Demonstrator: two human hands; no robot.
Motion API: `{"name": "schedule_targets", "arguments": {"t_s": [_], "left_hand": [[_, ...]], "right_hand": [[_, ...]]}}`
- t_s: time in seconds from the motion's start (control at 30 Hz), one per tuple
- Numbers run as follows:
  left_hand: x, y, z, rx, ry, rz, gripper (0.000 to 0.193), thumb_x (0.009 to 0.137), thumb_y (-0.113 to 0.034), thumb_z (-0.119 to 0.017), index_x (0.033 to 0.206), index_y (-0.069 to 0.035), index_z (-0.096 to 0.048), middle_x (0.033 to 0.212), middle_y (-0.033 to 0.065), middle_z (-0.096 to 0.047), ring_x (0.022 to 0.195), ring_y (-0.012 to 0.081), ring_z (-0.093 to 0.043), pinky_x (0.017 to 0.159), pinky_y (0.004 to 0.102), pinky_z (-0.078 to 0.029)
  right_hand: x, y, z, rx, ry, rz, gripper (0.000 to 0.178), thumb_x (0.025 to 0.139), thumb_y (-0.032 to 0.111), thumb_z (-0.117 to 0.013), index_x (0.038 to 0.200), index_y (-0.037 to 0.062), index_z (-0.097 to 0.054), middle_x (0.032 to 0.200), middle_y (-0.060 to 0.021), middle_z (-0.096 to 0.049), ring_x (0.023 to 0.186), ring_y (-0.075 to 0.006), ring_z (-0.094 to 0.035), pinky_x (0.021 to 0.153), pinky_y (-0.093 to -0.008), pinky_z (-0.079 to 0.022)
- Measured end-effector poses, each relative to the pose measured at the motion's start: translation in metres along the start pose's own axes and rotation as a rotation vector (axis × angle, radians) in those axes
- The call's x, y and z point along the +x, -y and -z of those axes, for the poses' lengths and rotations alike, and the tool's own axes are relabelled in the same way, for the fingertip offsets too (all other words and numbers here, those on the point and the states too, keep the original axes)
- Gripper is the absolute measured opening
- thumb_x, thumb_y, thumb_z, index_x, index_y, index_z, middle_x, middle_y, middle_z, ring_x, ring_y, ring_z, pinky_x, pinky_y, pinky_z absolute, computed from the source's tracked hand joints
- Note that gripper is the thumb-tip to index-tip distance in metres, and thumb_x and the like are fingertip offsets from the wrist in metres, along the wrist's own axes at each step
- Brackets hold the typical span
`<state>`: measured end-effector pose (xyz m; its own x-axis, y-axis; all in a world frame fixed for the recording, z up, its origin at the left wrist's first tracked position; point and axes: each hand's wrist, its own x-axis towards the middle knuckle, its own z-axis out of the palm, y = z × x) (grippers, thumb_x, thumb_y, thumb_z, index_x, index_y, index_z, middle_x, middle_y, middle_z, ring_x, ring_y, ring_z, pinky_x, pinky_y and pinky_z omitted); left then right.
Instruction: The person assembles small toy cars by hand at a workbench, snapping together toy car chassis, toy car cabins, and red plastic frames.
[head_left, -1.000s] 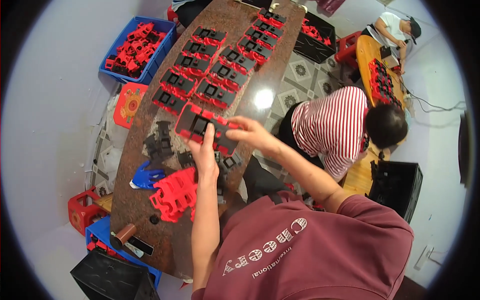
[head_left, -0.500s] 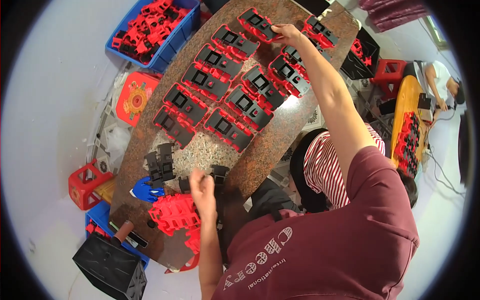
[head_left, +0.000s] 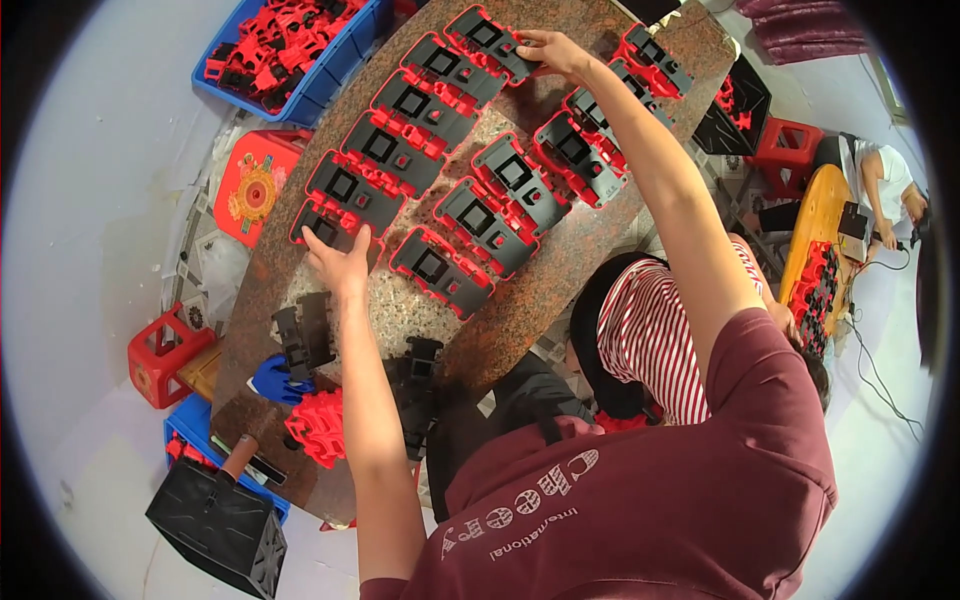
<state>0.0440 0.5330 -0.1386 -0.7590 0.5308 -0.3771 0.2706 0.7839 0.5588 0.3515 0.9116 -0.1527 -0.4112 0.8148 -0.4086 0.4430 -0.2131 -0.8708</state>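
- Markings: white lettering, outlined in part, is at 6 o'clock on the maroon fabric shirt [head_left: 650, 465].
- Workpieces: rectangular red-and-black plastic units [head_left: 395, 152], each with a square recess, form a close slanting row at 11 o'clock; more units stand at 12 and 1 o'clock.
- Left hand [head_left: 340, 262], between 9 and 10 o'clock: fingers spread wide at the row's near end unit.
- Right hand [head_left: 550, 52], between 12 and 1 o'clock: fingers at the far end unit's edge; cannot tell whether they grip.
- Support: speckled, stone-like table [head_left: 505, 345].
- Surroundings: blue glove [head_left: 280, 380] and ribbed red plastic parts [head_left: 318, 428], 8 o'clock; blue plastic crate [head_left: 318, 92], 11 o'clock.
- Obstruction: the right forearm partly covers units at 1 o'clock.
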Motion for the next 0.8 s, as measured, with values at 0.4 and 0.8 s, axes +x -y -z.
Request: {"name": "schedule_targets", "arguments": {"t_s": [0.4, 0.8], "left_hand": [[-0.006, -0.118, -0.082, 0.029, 0.135, -0.226, 0.105, 0.077, -0.042, -0.077, 0.153, -0.008, -0.014, 0.144, 0.0281, -0.032, 0.129, 0.0431, -0.042, 0.104, 0.0499, -0.040], [-0.132, -0.018, -0.020, -0.458, 0.412, 0.443, 0.124, 0.079, -0.046, -0.079, 0.153, -0.024, 0.018, 0.161, 0.0138, -0.002, 0.145, 0.0353, -0.017, 0.100, 0.0659, -0.034]], "right_hand": [[0.056, -0.011, 0.175, -0.572, 0.011, -0.083, 0.048, 0.100, 0.020, -0.052, 0.147, 0.0182, -0.043, 0.144, -0.0148, -0.048, 0.130, -0.0319, -0.047, 0.101, -0.0484, -0.046], [-0.202, -0.025, 0.039, -0.506, -1.123, 0.110, 0.094, 0.076, 0.049, -0.076, 0.147, 0.0058, -0.032, 0.150, -0.0351, -0.020, 0.138, -0.0500, -0.025, 0.113, -0.0506, -0.027]]}}
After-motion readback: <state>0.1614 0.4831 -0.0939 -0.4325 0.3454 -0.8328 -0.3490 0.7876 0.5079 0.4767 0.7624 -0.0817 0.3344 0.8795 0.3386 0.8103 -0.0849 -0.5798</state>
